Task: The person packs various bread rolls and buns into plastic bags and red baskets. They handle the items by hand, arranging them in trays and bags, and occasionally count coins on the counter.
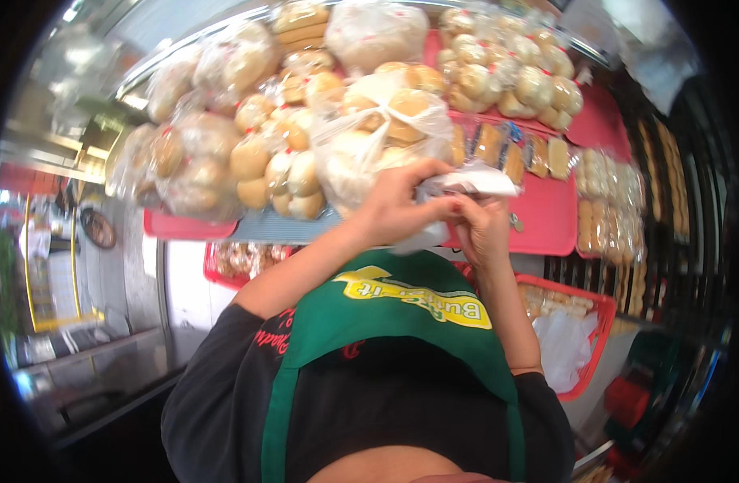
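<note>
Red tray (550,216) behind; white plastic (484,179) between hands (395,203) (484,232)

Clear bags of round rolls (200,165) crowd the left of the counter; more bagged buns (534,92) sit far right; small wrapped loaves (558,158) lie near a bare part of a red tray (546,225). Near right, a red basket (601,342) holds a pale plastic bag (561,348); far left stand a wheel (99,229) and a yellow frame (28,270).
</note>
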